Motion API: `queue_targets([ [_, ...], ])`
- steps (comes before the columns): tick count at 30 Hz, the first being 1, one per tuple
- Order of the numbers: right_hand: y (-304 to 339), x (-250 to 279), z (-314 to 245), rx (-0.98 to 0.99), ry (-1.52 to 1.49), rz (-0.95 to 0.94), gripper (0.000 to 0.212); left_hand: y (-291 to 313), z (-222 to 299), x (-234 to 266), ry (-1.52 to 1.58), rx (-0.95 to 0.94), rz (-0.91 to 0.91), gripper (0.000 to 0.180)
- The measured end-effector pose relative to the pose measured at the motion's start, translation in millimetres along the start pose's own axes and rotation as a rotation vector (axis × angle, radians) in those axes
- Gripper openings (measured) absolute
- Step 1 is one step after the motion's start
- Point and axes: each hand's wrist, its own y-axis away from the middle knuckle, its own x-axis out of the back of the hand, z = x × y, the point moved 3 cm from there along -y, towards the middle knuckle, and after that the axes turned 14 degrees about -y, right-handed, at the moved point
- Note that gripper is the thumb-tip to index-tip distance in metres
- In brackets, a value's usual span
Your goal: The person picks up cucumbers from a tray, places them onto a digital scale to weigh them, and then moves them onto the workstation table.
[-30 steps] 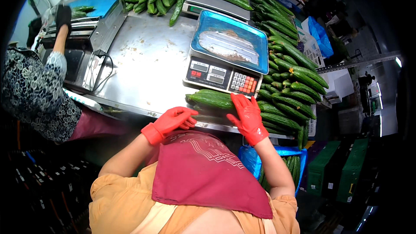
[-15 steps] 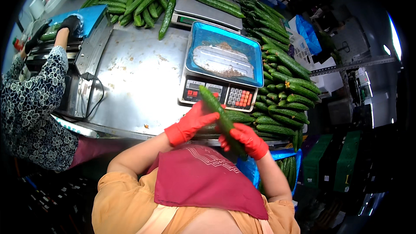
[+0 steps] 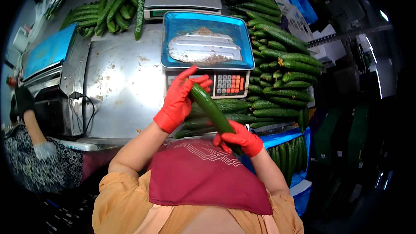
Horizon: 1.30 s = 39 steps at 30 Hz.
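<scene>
A long green cucumber (image 3: 211, 109) slants in front of my chest, between my two red-gloved hands. My right hand (image 3: 242, 138) is closed round its lower end. At the upper end my left hand (image 3: 178, 102) has its fingers stretched out and apart, beside and partly behind the tip. Just beyond my hands stands a weighing scale (image 3: 230, 85) with a blue-rimmed tray (image 3: 208, 21); my left fingers cover part of its display panel. More cucumbers (image 3: 236, 105) lie along the near table edge, under and behind the held one.
A large cucumber pile (image 3: 288, 78) covers the table's right side. A second scale (image 3: 182, 2) bears cucumbers behind the first. Another heap (image 3: 117, 8) lies far left. A co-worker's black-gloved hand (image 3: 25, 99) is by a machine (image 3: 52, 60). A blue-lined container (image 3: 307, 147) holds cucumbers at right.
My left fingers have loosened and spread at the cucumber's upper end; my right hand keeps its hold. The view has shifted, and the co-worker's hands have come off the machine's blue top.
</scene>
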Motion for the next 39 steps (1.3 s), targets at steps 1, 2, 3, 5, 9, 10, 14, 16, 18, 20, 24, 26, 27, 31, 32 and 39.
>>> queue_targets([
  [1, -3.9, -3.9, -7.2, -0.004, 0.021, 0.048, 0.061, 2.9, 0.1, -6.7, -0.013, 0.068, -0.034, 0.055],
  [2, -9.4, -12.1, -17.2, 0.067, 0.062, 0.09, 0.061, 4.5, 0.0, -15.2, -0.026, 0.137, -0.068, 0.059],
  [3, -15.0, -19.2, -27.5, 0.135, 0.106, 0.131, 0.061, 7.2, 0.4, -23.9, -0.039, 0.205, -0.099, 0.063],
  [5, -23.7, -23.6, -44.3, 0.249, 0.237, 0.067, 0.062, 13.1, 4.7, -36.2, -0.062, 0.202, -0.193, 0.069],
  [9, -5.3, -9.7, -77.2, 0.507, 0.425, 0.079, 0.046, -2.3, 40.4, -24.9, 0.097, 0.059, -0.043, 0.063],
  [10, 3.8, -4.5, -84.4, 0.517, 0.367, 0.11, 0.04, -4.6, 53.5, -13.5, 0.092, -0.015, -0.029, 0.061],
  [14, 13.1, 65.5, -54.3, 0.709, 0.977, 0.402, 0.026, 4.8, 86.9, 47.1, 0.024, -0.106, 0.178, 0.064],
  [16, 12.2, 67.1, -32.4, 0.773, 1.462, 0.344, 0.031, 16.1, 89.2, 63.1, 0.056, -0.105, 0.263, 0.061],
  [18, 5.0, 62.8, -18.4, 0.686, 1.653, 0.372, 0.036, 22.6, 84.8, 75.9, 0.119, -0.078, 0.334, 0.061],
  [20, -2.2, 73.7, -7.9, 0.613, 1.761, 0.363, 0.046, 25.4, 72.6, 82.5, 0.21, -0.036, 0.28, 0.061],
  [24, -9.6, 86.9, -20.7, 0.511, 1.739, 0.11, 0.047, 36.3, 59.6, 78.2, 0.221, 0.022, 0.314, 0.063],
  [26, -3.6, 91.1, -21.9, 0.526, 1.663, 0.091, 0.046, 38.9, 54.3, 79.2, 0.202, 0.057, 0.33, 0.064],
  [27, -1.9, 93.2, -21.7, 0.532, 1.624, 0.074, 0.045, 41.5, 54.2, 75.9, 0.195, 0.07, 0.373, 0.063],
  [31, 11.0, 93.2, -16.5, 0.537, 1.274, 0.111, 0.043, 41.3, 49.6, 71.1, 0.13, 0.094, 0.371, 0.066],
  [32, 11.7, 91.7, -13.1, 0.546, 1.161, 0.148, 0.044, 40.6, 45.0, 73.5, 0.137, 0.11, 0.352, 0.067],
  [39, -33.8, 14.3, -14.1, 0.219, 0.166, 0.272, 0.04, 8.9, 25.8, 20.9, 0.256, 0.13, -0.079, 0.071],
])
